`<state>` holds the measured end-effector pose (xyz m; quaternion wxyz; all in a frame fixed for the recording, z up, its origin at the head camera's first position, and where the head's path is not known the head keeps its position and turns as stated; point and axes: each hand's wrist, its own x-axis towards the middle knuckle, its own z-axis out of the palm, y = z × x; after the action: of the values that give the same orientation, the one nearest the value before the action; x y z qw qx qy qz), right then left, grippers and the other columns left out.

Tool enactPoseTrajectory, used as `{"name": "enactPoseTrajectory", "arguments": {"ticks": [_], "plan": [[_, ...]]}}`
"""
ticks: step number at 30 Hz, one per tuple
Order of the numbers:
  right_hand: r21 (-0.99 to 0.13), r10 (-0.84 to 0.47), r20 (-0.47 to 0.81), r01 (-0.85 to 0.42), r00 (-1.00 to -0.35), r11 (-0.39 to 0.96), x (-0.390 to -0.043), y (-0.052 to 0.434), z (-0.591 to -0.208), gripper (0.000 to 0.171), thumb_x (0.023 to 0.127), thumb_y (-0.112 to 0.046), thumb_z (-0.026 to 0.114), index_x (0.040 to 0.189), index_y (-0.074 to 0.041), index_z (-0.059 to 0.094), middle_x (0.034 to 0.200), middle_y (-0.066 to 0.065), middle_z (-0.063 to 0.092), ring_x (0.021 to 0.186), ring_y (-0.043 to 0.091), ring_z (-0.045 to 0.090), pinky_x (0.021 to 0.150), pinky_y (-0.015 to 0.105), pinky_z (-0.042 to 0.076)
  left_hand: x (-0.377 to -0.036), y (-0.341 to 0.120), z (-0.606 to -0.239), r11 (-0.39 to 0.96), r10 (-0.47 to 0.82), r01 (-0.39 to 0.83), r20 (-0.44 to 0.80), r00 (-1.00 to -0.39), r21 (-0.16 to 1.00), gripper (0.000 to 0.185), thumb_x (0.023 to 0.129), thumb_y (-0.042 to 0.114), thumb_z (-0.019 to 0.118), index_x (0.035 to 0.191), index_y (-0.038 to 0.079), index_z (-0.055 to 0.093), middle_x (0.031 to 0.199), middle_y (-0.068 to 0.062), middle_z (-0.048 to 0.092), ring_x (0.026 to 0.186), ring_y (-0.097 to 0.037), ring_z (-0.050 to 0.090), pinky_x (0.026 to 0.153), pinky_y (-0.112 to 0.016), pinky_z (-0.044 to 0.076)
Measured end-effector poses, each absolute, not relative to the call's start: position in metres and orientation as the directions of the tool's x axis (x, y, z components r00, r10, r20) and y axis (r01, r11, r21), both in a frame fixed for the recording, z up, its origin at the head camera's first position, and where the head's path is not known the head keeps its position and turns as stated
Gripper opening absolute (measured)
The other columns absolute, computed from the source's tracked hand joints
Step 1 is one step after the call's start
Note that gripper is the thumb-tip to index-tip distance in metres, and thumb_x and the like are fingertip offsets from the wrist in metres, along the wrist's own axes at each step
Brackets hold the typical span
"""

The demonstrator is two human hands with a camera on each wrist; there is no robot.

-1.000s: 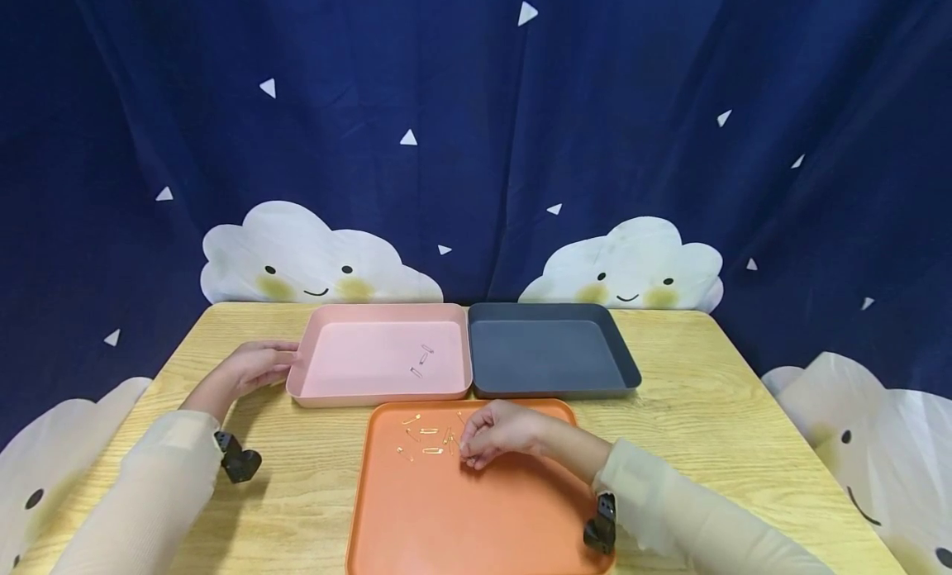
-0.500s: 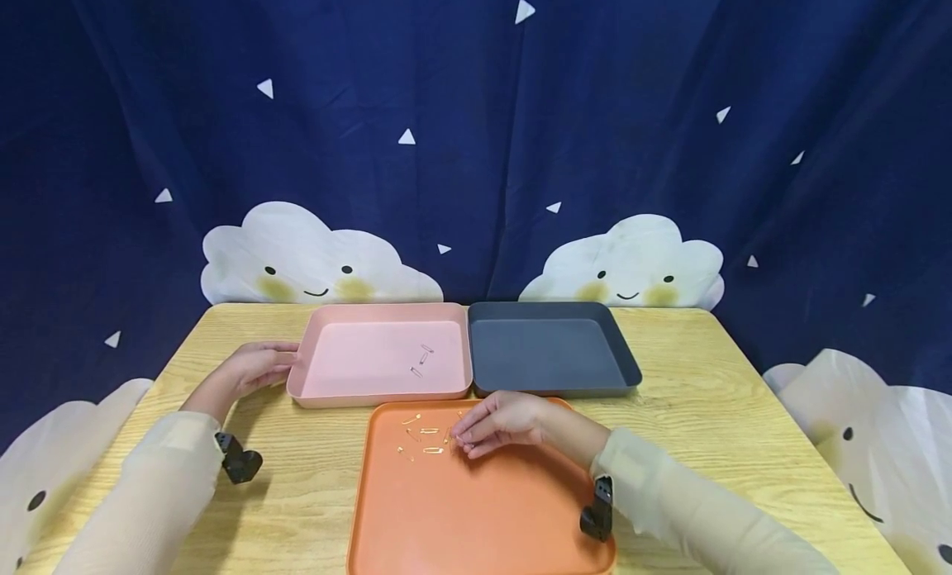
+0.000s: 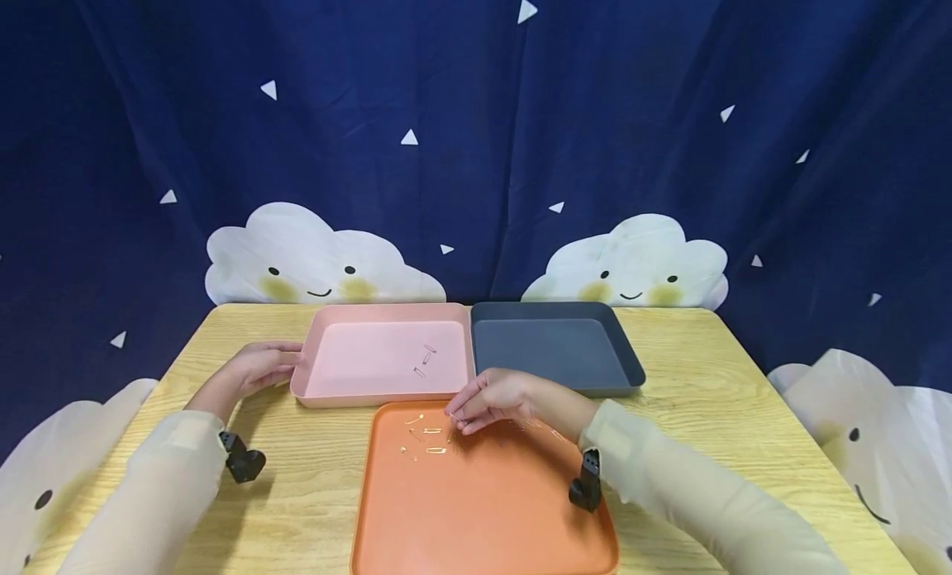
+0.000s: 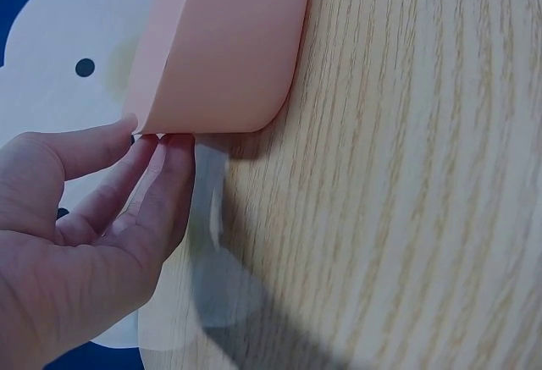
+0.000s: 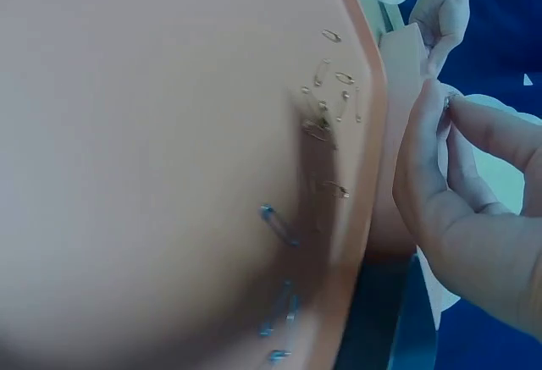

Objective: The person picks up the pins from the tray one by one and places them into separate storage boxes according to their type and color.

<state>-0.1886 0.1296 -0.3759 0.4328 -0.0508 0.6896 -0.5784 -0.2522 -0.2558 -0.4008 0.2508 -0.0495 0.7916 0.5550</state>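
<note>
My left hand (image 3: 256, 368) holds the left wall of a pink tray (image 3: 357, 360); in the left wrist view the thumb is at its rim and the fingertips rest on its outer side. Several silver safety pins (image 3: 427, 358) lie inside that tray. Over the far part of an orange tray (image 3: 476, 509), my right hand (image 3: 498, 397) pinches a small shiny safety pin (image 5: 450, 99) between thumb and forefinger, mostly hidden by the fingertips. Several gold safety pins (image 3: 435, 450) lie below, and bluish-looking pins (image 5: 278, 226) appear nearer the wrist in the right wrist view.
A dark grey tray (image 3: 550, 344) stands against the pink tray's right side. All the trays are on a wooden table (image 3: 692, 410). Behind it hangs a dark blue curtain (image 3: 476, 145) with white clouds and triangles.
My right hand has lifted from the pins and moved away, toward the pink tray, with a pin between its fingertips. The left hand stays at the pink tray.
</note>
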Motion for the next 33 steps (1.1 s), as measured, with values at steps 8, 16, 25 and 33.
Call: {"name": "enactPoseTrajectory", "arguments": {"ticks": [8,16,25,33], "plan": [[-0.839,-0.536,-0.544,0.408,-0.646,0.359,-0.213,0.119,-0.361,0.037,0.089,0.008,0.055,0.123,0.02,0.052,0.077,0.003,0.069,0.067,0.009,0.064,0.068,0.019,0.059,-0.255,-0.256,-0.402,0.377,0.206,-0.35,-0.446,-0.871,0.858,0.062,0.096,0.016,0.054,0.145,-0.011,0.028,0.13,-0.014,0.057,0.085,0.006,0.06,0.082,-0.013,0.055],[-0.816,-0.478,-0.568,0.384,-0.669,0.432,-0.24,0.108,-0.357,0.038,0.088,0.008,0.057,0.125,0.018,0.053,0.074,0.002,0.068,0.065,0.009,0.062,0.069,0.02,0.059,-0.253,-0.255,-0.405,0.386,0.197,-0.36,-0.457,-0.867,0.849,0.062,0.096,0.015,0.054,0.145,-0.011,0.027,0.122,-0.008,0.062,0.084,0.005,0.06,0.08,-0.013,0.055],[-0.759,-0.397,-0.622,0.394,-0.675,0.518,-0.274,0.094,-0.355,0.037,0.091,0.007,0.054,0.128,0.013,0.053,0.074,0.002,0.063,0.064,0.008,0.058,0.064,0.016,0.055,-0.255,-0.256,-0.404,0.404,0.201,-0.347,-0.452,-0.869,0.846,0.062,0.097,0.018,0.054,0.146,-0.01,0.028,0.147,-0.028,0.039,0.087,0.006,0.059,0.084,-0.014,0.055],[-0.649,-0.24,-0.704,0.467,-0.668,0.601,-0.302,0.074,-0.357,0.033,0.092,0.004,0.056,0.125,0.006,0.058,0.081,0.005,0.063,0.069,0.01,0.058,0.073,0.017,0.055,-0.256,-0.257,-0.401,0.398,0.192,-0.363,-0.464,-0.865,0.842,0.063,0.097,0.016,0.053,0.147,-0.01,0.025,0.151,-0.029,0.031,0.088,0.006,0.058,0.086,-0.015,0.054]]}}
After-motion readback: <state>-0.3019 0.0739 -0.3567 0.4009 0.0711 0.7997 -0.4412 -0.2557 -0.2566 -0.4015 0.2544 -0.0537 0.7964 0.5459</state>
